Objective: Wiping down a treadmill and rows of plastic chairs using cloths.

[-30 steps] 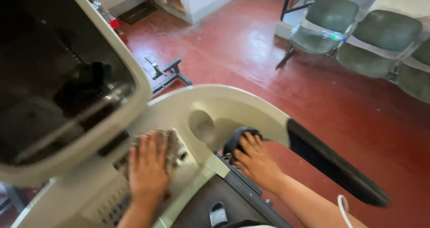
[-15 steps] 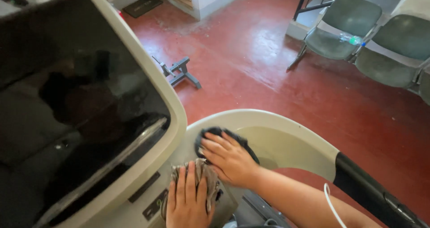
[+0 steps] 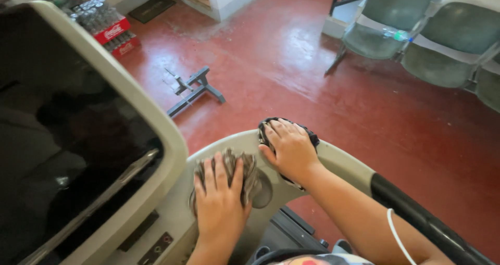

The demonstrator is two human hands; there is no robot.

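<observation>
— Where were the hands?

— Both were on the beige console [image 3: 333, 161] of an exercise machine. The left hand [image 3: 219, 202] lay flat, fingers spread, pressing a grey cloth [image 3: 245, 174] onto the console just beside a round recess [image 3: 263, 192]. The right hand [image 3: 289, 148] was also opened out, palm down, covering a dark cloth [image 3: 268, 129] at the console's far edge.

— Was either one gripping?

— No, neither was closed round anything; each pressed its cloth down with the fingers extended.

— And what carried the console?

— I could not tell. A large dark screen [image 3: 67, 150] in a beige frame rose at its left edge, and a black handlebar [image 3: 416, 213] ran off its right corner.

— What lay beyond?

— A red floor [image 3: 291, 72]. On it stood a small grey metal stand [image 3: 195, 90], well apart from the machine, a pack of bottles [image 3: 107, 23] at the far left, and green chairs [image 3: 432, 30] at the far right, one with a plastic bottle [image 3: 396, 34] on its seat.

— Anything on the arms?

— A white cord [image 3: 398, 236] crossed the right forearm.
</observation>
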